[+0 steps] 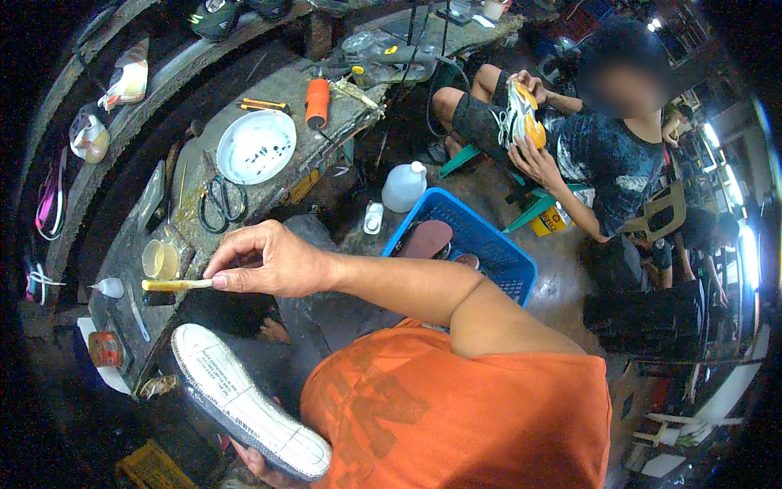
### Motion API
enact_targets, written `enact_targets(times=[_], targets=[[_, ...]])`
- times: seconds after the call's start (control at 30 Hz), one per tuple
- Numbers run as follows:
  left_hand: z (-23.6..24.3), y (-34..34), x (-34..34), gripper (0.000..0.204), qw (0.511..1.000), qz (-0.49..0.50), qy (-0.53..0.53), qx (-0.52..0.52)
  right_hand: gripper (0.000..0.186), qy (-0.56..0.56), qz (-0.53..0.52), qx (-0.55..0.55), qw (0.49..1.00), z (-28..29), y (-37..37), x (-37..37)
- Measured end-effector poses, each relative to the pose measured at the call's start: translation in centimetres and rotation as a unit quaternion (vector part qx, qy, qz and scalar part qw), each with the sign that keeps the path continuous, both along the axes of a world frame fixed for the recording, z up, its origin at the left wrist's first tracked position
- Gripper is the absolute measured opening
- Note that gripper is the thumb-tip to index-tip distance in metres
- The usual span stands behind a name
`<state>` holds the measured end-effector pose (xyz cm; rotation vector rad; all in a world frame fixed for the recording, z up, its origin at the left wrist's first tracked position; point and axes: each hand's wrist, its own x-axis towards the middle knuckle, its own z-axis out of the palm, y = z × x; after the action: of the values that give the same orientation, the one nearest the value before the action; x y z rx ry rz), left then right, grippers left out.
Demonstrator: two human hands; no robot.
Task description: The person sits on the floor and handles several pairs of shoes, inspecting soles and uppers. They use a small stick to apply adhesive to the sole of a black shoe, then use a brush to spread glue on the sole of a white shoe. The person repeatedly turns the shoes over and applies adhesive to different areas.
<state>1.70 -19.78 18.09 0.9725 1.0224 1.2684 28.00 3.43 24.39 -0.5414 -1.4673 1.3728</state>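
My right hand pinches the pale end of a slim brush between thumb and fingers. The brush lies level, its far end coated yellowish, just in front of a clear plastic cup with a yellowish residue. Below it, my left hand grips a shoe upper near one end, mostly hidden underneath. The shoe is bottom up: its white underside with stitched edges and printed lettering faces me, and dark sides show along the rim. A gap separates brush and shoe.
The worn bench holds black-handled scissors, a white bowl with dark bits, an orange cylinder and a small squeeze bottle. Right of it are a blue crate with soles and a jug. A seated co-worker holds a yellow-white shoe.
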Motion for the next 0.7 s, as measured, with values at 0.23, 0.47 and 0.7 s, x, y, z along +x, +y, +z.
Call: enact_targets(times=[0.23,0.47,0.7], targets=[[1.7,-0.3,-3.1,0.077,0.979,0.157,0.122,0.043,0.021,-0.015,-0.001,-0.001,1.0,0.6,-0.3,-0.4],[2.4,1.9,-7.1,0.065,0.954,0.181,0.224,0.086,0.02,-0.054,-0.023,0.116,0.991,1.6,0.0,-1.2],[2.8,2.7,-6.4,0.068,0.92,0.191,0.273,0.207,0.02,-0.003,-0.035,0.119,0.992,1.3,-0.8,-2.1]])
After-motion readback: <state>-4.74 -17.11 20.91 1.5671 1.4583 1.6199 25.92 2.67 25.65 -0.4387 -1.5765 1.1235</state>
